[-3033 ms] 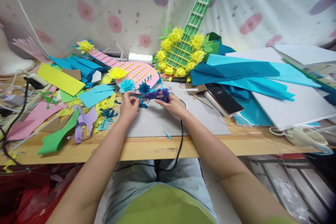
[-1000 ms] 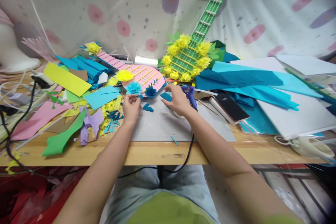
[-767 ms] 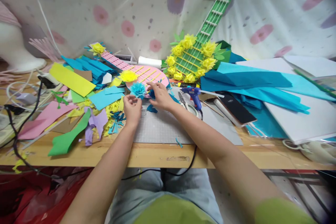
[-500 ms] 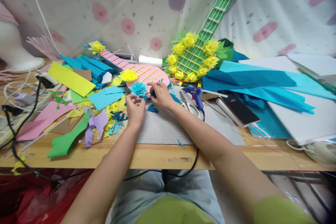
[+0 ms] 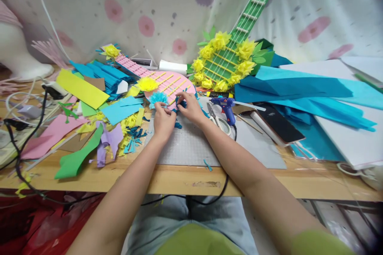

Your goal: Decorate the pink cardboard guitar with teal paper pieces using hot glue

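Observation:
A small pink paper guitar point(image 5: 169, 83) with yellow strips for strings lies on the table, a yellow paper flower point(image 5: 147, 84) and a light blue paper flower point(image 5: 158, 99) on its body. At the guitar's lower edge, beside the light blue flower, my left hand point(image 5: 164, 121) has its fingers curled and pressed together; what they pinch is hidden. My right hand point(image 5: 191, 107) is just to the right, over the guitar's lower edge, with thumb and fingers bent around a dark blue piece of paper point(image 5: 180, 102). More dark blue scraps lie below the hands on a grey cutting mat point(image 5: 188, 149).
Right of my hands lie scissors point(image 5: 220, 121), a blue glue gun point(image 5: 226, 107) and a phone point(image 5: 279, 123). Behind stands a green paper guitar point(image 5: 220, 63). Blue paper sheets point(image 5: 293, 87) lie at right; coloured scraps and a green strip point(image 5: 77, 153) at left.
My left hand has moved right, from the light blue flower's near side to close by my right hand. My right hand has shifted slightly right. The view has turned slightly.

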`<action>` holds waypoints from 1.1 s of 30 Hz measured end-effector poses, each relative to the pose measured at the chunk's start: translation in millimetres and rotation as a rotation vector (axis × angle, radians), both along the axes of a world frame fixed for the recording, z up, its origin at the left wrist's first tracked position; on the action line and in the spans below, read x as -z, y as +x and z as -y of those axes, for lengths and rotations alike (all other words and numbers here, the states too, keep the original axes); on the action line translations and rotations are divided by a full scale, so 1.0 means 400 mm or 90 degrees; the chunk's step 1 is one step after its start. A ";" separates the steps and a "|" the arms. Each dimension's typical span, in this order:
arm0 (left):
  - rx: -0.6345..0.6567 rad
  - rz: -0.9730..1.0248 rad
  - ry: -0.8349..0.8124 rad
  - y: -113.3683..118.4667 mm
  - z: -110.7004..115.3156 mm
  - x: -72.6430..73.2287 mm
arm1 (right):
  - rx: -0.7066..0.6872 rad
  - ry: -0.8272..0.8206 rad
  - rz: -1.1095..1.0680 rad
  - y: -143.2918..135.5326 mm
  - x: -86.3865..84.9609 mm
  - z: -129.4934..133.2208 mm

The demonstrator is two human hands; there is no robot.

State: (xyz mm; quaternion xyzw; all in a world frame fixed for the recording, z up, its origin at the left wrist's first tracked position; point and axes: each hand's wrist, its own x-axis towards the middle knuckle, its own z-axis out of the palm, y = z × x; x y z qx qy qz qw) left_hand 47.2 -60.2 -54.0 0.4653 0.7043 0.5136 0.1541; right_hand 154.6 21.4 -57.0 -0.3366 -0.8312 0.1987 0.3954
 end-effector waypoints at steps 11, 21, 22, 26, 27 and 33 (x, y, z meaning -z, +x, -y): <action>-0.013 0.064 -0.027 -0.014 -0.052 0.015 | -0.006 -0.013 0.025 0.007 -0.006 -0.001; -0.025 0.093 0.003 -0.010 -0.060 0.016 | -0.008 -0.026 0.029 0.008 -0.009 0.001; -0.025 0.088 -0.003 -0.009 -0.060 0.014 | -0.008 -0.025 0.028 0.008 -0.010 0.002; -0.027 0.069 -0.036 -0.008 -0.062 0.014 | -0.010 -0.026 0.024 0.007 -0.012 0.003; -0.026 0.069 -0.035 -0.007 -0.064 0.015 | -0.009 -0.028 0.026 0.007 -0.012 0.003; -0.020 0.081 -0.009 -0.003 -0.068 0.021 | -0.011 -0.038 0.037 0.007 -0.013 0.003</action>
